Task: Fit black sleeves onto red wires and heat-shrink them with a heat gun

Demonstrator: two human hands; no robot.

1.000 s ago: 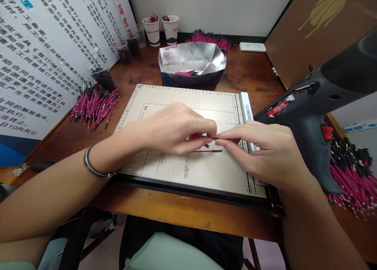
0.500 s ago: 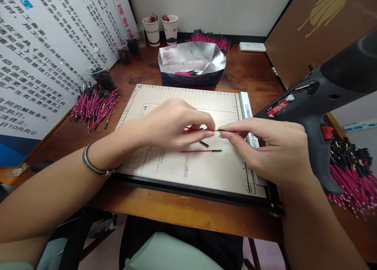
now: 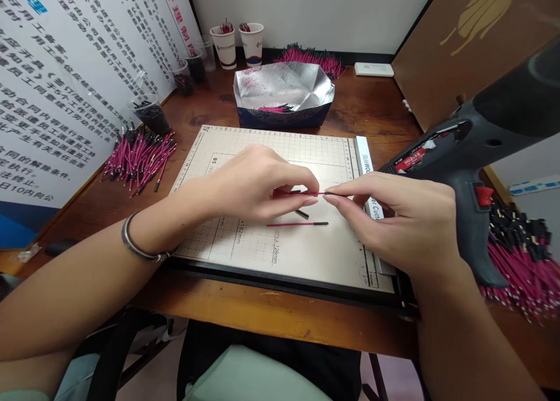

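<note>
Above the paper cutter's board (image 3: 245, 249), a short red wire (image 3: 321, 193) runs between my hands. My left hand (image 3: 266, 182) pinches it between thumb and forefinger. Close by, the thumb and forefinger of my right hand (image 3: 389, 211) are closed on its black-sleeved end (image 3: 336, 194). Another red wire with a black end (image 3: 297, 224) lies flat on the board just below my hands. A small black piece (image 3: 302, 214) rests beneath my left fingers, and more dark bits behind them are partly hidden.
Behind the board stands a foil-lined box (image 3: 283, 118) with wires inside. Wire piles lie at left (image 3: 139, 159), at right (image 3: 525, 261) and at the back (image 3: 310, 59). A heat gun (image 3: 475, 150) juts in from the right. Paper cups (image 3: 224, 48) and a plastic cup (image 3: 150, 114) stand behind.
Hardly anything differs. Both hands keep their pinch on the wire, and the whole view has shifted very slightly.
</note>
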